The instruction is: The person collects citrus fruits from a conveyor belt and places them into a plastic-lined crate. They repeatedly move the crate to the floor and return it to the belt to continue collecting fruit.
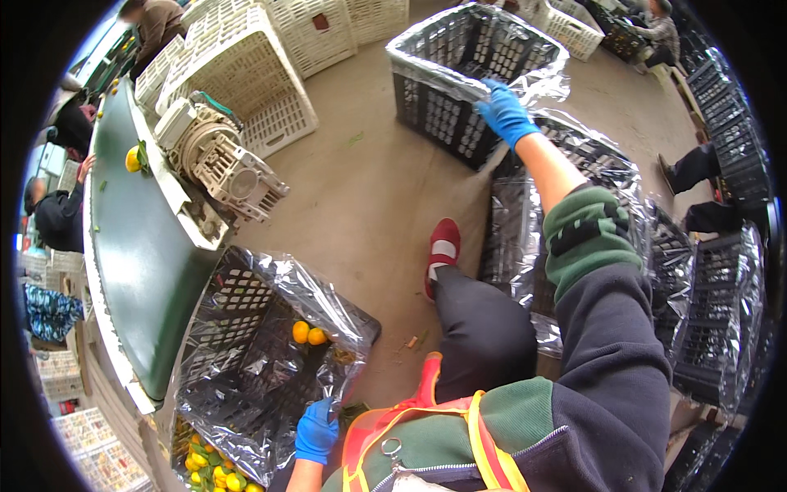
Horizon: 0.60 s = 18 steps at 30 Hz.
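My right hand (505, 114), in a blue glove, grips the near rim of a black plastic crate (430, 111) lined with clear plastic film. Blue-gloved too, my left hand (316, 432) holds the edge of the film lining another black crate (240, 307) at the lower left. Two oranges (308, 333) lie inside that crate. Below it, partly hidden by the film, are several oranges with green leaves (215, 470). A single orange with a leaf (133, 158) rests on the green conveyor belt (147, 246).
A motor with gearbox (221, 163) juts from the conveyor beside white plastic crates (264, 80). More film-lined black crates (516, 234) stand at the right. Several other people, one a person in dark clothing (58, 212), are around the edges. My red shoe (444, 246) is on the floor.
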Available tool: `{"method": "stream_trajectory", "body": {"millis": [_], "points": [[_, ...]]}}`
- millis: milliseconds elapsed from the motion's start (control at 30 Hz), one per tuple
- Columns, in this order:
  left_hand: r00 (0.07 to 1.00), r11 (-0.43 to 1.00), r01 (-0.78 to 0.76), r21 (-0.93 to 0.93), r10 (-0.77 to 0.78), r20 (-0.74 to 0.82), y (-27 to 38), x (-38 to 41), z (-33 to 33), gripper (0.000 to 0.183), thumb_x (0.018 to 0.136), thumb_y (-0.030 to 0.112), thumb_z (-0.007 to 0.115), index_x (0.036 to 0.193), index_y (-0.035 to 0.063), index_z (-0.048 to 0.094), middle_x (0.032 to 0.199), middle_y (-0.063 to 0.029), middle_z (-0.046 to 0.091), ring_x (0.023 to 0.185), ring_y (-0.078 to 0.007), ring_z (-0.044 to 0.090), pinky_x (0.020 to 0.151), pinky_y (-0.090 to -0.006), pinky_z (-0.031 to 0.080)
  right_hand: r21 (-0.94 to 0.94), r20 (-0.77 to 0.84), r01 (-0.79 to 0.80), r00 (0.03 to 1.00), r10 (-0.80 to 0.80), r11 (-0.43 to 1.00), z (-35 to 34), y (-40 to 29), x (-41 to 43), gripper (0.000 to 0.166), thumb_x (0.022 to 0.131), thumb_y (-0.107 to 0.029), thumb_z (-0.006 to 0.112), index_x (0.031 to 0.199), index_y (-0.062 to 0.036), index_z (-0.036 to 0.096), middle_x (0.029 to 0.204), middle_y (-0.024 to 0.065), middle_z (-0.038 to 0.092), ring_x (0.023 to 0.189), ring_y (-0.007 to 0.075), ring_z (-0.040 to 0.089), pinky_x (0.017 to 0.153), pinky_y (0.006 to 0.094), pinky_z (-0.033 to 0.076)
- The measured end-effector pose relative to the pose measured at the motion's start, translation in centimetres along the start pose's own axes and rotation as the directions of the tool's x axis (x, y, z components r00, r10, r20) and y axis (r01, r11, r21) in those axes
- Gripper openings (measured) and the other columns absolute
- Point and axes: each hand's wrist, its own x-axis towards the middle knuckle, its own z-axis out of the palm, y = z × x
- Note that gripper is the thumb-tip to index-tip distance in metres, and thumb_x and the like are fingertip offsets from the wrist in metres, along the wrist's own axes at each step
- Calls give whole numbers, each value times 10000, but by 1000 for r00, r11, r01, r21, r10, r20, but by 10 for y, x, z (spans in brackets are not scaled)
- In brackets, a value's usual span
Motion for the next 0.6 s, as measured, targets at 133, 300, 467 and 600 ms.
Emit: {"method": "stream_trajectory", "body": {"millis": [133,300,467,600], "points": [[999,999,33,-6,-33,37,-2,3,-2,304,812,98,648,1114,67,637,974,-170,664,837,-375,643,737,-447,535,-149,42,-115,992,123,982,42,14,43,694,831,-286,722,1417,-33,452,1383,228,537,1306,354,502,1096,423,394],[998,999,33,-11,-32,54,-5,2,-1,333,787,98,656,1117,62,622,982,-165,656,851,-373,636,744,-445,529,-389,67,-293,937,344,873,81,8,57,334,916,-204,537,1215,-132,669,1232,161,663,1149,344,640,947,465,509],[996,1000,2,-23,0,86,-8,4,-1,349,779,99,663,1123,61,617,1009,-163,658,887,-362,636,775,-440,524,-306,92,-98,987,132,947,104,-40,54,226,902,-163,531,995,-97,726,1028,203,705,973,347,698,843,470,558],[996,1000,-9,9,8,87,-4,5,-4,359,782,96,668,1137,65,619,1032,-162,662,897,-358,638,782,-434,528,-148,73,32,997,-22,988,143,-109,6,174,888,-140,530,918,-64,684,922,219,695,895,373,689,808,465,555]]}}
